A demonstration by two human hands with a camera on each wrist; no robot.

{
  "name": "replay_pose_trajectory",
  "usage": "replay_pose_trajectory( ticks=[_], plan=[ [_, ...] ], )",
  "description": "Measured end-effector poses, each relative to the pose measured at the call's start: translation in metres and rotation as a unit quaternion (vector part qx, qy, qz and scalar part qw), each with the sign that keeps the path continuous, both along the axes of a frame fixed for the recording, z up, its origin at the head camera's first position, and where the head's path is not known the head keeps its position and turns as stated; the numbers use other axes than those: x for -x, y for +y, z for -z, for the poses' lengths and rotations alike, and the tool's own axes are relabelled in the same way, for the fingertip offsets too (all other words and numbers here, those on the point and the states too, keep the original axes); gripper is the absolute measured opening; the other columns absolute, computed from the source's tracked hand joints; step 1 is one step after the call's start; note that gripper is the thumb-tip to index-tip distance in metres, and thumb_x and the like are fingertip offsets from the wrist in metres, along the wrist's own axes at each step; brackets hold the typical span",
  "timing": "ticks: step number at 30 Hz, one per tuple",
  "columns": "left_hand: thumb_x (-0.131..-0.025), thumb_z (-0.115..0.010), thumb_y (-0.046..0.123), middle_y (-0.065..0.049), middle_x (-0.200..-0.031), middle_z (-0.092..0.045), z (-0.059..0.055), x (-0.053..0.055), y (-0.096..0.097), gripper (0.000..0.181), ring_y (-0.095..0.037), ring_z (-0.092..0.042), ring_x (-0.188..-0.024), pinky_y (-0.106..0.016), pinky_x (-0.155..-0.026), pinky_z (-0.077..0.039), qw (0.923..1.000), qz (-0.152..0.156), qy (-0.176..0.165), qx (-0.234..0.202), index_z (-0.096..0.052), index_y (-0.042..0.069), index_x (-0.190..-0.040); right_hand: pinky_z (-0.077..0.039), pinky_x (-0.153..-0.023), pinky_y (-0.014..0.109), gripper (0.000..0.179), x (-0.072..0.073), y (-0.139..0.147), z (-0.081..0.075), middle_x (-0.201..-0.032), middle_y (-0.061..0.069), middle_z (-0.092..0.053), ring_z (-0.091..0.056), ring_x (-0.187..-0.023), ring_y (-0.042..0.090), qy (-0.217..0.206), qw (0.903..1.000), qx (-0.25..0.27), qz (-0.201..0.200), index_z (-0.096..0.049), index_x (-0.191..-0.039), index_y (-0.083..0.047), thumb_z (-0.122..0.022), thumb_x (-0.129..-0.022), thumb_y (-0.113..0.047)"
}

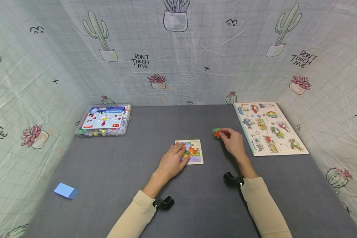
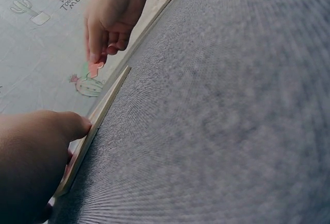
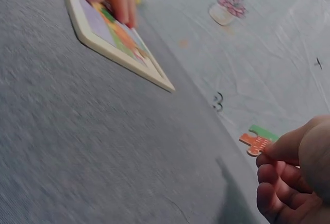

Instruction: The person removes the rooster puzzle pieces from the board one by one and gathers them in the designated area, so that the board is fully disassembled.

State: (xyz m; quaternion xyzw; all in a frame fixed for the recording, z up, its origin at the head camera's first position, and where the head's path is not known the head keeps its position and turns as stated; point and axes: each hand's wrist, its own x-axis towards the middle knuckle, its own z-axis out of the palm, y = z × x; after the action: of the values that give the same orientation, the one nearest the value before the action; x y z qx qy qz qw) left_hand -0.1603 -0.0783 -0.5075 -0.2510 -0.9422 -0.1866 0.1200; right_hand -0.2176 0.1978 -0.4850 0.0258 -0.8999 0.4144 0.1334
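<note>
A small square jigsaw puzzle (image 1: 197, 152) in a pale wooden frame lies on the grey table, its colourful picture partly covered. My left hand (image 1: 171, 161) rests across its left side with fingers extended over the picture. In the left wrist view, the left thumb (image 2: 78, 125) lies at the frame's near edge. To the right of the board, my right hand (image 1: 232, 142) pinches a green and orange puzzle piece (image 3: 256, 142) between thumb and index finger. That piece is held above the table, its knobbed edge showing in the right wrist view.
At the back left stands a clear plastic case (image 1: 104, 120) of small coloured parts with a printed label. A large white board with picture pieces (image 1: 270, 129) lies at the back right. A blue folded paper (image 1: 66, 190) is at the front left. Patterned cloth (image 1: 193, 49) hangs behind the table.
</note>
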Motion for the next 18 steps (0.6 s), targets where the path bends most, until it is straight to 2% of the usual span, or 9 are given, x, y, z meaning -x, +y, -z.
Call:
replay_pose_trajectory(
  ticks=[8,12,14,16,18],
  plan=[
    [-0.096,-0.067,0.035,-0.014,-0.139,-0.062,-0.001,-0.001,0.0,0.047,-0.035,-0.054,-0.136,-0.051,-0.113,-0.043,1.0,0.0,-0.003,-0.005,-0.067,0.0,-0.127,-0.043,-0.058,0.015,0.021,0.005,0.018,0.002,-0.089,0.02,-0.073,-0.056,-0.064,0.003,-0.005,0.9986,0.014,0.051,-0.073,-0.108,0.001,-0.069,-0.095,-0.014],
    [-0.096,-0.067,0.035,-0.014,-0.139,-0.062,-0.001,0.0,0.0,0.047,-0.035,-0.053,-0.136,-0.051,-0.114,-0.042,1.0,-0.002,-0.007,-0.004,-0.067,0.001,-0.128,-0.04,-0.057,0.013,0.021,0.006,0.025,0.003,-0.091,0.02,-0.074,-0.053,-0.062,-0.001,-0.015,0.9963,0.006,0.084,-0.074,-0.107,0.001,-0.07,-0.095,-0.015],
    [-0.096,-0.066,0.035,-0.014,-0.139,-0.062,-0.001,0.0,0.0,0.048,-0.034,-0.053,-0.137,-0.051,-0.114,-0.042,0.9999,-0.003,-0.009,-0.004,-0.066,0.001,-0.129,-0.043,-0.059,0.017,0.021,0.006,0.028,0.003,-0.091,0.02,-0.074,-0.055,-0.063,0.002,-0.019,0.995,-0.003,0.098,-0.074,-0.107,0.001,-0.069,-0.095,-0.015],
    [-0.096,-0.066,0.036,-0.014,-0.139,-0.062,0.0,0.0,0.0,0.048,-0.034,-0.053,-0.137,-0.051,-0.115,-0.042,0.9999,-0.003,-0.01,-0.005,-0.066,0.001,-0.129,-0.049,-0.061,0.026,0.021,0.005,0.03,0.003,-0.092,0.021,-0.074,-0.06,-0.065,0.01,-0.021,0.9939,-0.008,0.108,-0.074,-0.107,0.002,-0.069,-0.095,-0.015],
    [-0.096,-0.066,0.036,-0.013,-0.139,-0.062,0.0,0.0,0.0,0.048,-0.034,-0.053,-0.136,-0.051,-0.114,-0.042,0.9999,-0.003,-0.008,-0.005,-0.066,0.001,-0.128,-0.054,-0.078,0.04,0.021,0.004,0.032,0.003,-0.093,0.022,-0.074,-0.064,-0.07,0.021,-0.021,0.9931,-0.009,0.115,-0.074,-0.106,0.002,-0.068,-0.095,-0.014]
  ],
)
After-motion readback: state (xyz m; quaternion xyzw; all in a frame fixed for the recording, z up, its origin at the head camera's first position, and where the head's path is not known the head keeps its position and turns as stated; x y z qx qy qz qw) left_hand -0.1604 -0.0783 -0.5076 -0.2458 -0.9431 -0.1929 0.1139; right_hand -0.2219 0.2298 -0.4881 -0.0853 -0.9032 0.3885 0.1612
